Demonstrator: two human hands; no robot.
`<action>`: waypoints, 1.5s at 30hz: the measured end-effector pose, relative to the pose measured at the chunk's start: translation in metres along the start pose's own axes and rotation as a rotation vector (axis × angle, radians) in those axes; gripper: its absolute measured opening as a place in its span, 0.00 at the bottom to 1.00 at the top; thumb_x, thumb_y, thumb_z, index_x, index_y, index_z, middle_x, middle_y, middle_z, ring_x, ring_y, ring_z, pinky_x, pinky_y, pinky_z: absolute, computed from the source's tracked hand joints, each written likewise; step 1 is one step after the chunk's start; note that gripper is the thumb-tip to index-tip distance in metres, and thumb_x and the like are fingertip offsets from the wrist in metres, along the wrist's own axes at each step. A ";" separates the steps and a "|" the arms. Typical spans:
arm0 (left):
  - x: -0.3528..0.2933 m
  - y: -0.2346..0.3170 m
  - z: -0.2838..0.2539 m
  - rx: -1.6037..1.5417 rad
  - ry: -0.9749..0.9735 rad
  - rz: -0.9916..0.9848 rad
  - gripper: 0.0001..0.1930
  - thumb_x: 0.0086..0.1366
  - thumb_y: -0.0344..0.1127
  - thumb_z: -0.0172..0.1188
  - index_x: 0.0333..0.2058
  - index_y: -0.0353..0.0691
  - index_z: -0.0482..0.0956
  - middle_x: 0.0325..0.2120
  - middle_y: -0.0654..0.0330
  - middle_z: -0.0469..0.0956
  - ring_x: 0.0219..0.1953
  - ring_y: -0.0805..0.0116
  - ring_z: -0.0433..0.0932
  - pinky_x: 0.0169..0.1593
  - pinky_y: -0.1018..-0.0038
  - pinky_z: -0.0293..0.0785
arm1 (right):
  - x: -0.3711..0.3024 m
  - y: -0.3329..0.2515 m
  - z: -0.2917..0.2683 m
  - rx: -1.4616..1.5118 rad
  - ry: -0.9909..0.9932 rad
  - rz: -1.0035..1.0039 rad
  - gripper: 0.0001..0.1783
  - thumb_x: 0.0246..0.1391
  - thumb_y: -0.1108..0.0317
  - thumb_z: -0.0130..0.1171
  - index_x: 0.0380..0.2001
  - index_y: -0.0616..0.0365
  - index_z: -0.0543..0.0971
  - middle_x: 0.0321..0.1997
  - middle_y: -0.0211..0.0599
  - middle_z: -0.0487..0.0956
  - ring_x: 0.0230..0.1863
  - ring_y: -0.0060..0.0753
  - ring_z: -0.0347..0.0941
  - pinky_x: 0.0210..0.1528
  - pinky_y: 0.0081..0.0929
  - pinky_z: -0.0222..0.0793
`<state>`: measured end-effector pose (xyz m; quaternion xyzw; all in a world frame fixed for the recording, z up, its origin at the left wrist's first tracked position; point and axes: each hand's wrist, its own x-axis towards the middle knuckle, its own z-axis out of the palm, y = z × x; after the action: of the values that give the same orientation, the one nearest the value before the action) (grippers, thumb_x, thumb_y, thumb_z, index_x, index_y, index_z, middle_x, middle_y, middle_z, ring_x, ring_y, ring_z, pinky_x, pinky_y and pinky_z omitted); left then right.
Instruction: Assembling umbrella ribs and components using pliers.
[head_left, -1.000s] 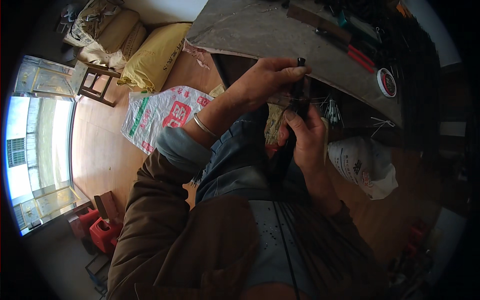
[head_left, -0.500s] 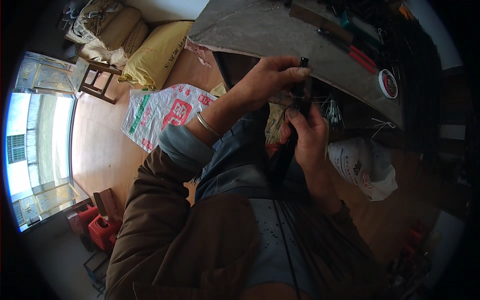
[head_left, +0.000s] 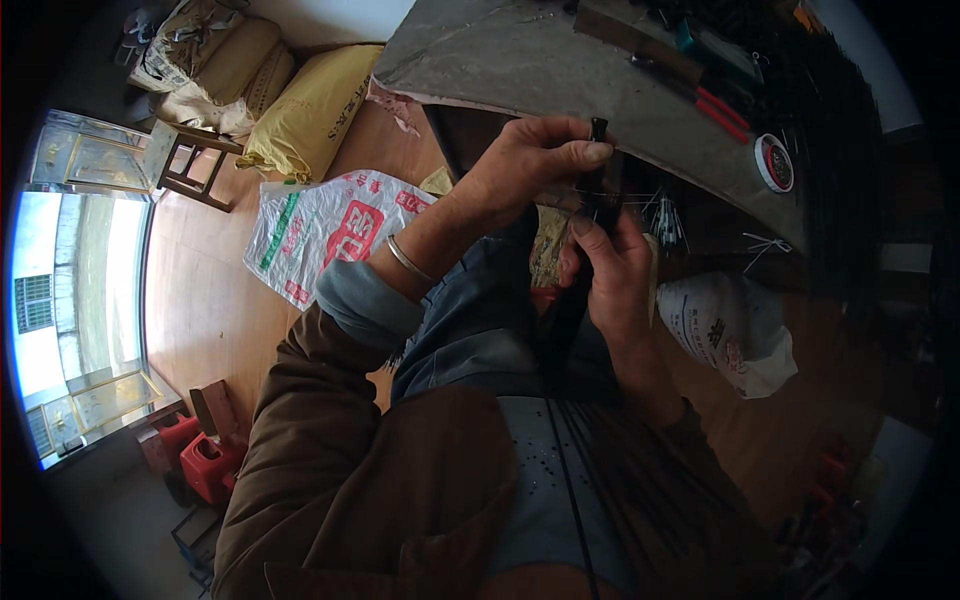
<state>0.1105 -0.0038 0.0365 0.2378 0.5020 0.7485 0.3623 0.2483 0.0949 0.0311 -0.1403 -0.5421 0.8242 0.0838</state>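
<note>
My left hand (head_left: 515, 165) pinches a slim black piece with a flared end (head_left: 598, 130) between thumb and fingers, in front of the table's near edge. Just below, my right hand (head_left: 615, 265) is closed with its thumb pressed on a dark strip-like piece (head_left: 572, 310) that runs down toward my lap. Shadow hides how the two dark pieces meet between the hands. Fine light wires (head_left: 640, 198) stick out beside my right fingers. Several long thin dark strips (head_left: 640, 470) lie over my lap, next to a grey cloth (head_left: 540, 470) dotted with small shiny bits.
The grey table (head_left: 490, 65) carries red-handled pliers (head_left: 722, 115) and a round white tin (head_left: 774, 164). A white sack (head_left: 730, 335) stands at right. A printed plastic sheet (head_left: 335, 225), a yellow sack (head_left: 315, 110), a wooden stool (head_left: 190, 165) and red containers (head_left: 210, 465) are at left.
The left hand and the flared black end have shifted slightly left and down. The right hand keeps its grip nearly in place, and the view has moved a little.
</note>
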 end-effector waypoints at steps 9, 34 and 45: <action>-0.001 0.001 0.004 -0.158 0.010 -0.046 0.14 0.68 0.39 0.55 0.42 0.33 0.80 0.32 0.63 0.80 0.35 0.76 0.77 0.43 0.78 0.74 | 0.003 0.002 -0.009 0.131 -0.084 0.058 0.09 0.58 0.67 0.58 0.38 0.59 0.72 0.27 0.31 0.72 0.22 0.22 0.69 0.22 0.22 0.67; -0.040 0.004 0.031 0.178 0.134 -0.160 0.17 0.61 0.30 0.62 0.48 0.30 0.73 0.39 0.58 0.79 0.42 0.72 0.77 0.47 0.77 0.74 | 0.008 -0.002 -0.035 -0.455 -0.111 -0.241 0.09 0.59 0.66 0.59 0.38 0.59 0.78 0.28 0.29 0.78 0.27 0.16 0.73 0.24 0.19 0.69; -0.038 -0.015 0.031 -0.052 0.096 -0.045 0.16 0.61 0.29 0.61 0.48 0.34 0.75 0.39 0.60 0.80 0.43 0.73 0.77 0.50 0.76 0.72 | 0.026 0.008 -0.061 -0.127 -0.289 0.200 0.13 0.53 0.60 0.66 0.36 0.57 0.81 0.21 0.21 0.73 0.18 0.11 0.67 0.19 0.15 0.62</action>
<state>0.1610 -0.0124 0.0346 0.1808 0.5043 0.7634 0.3609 0.2434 0.1526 -0.0027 -0.0787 -0.5828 0.8042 -0.0862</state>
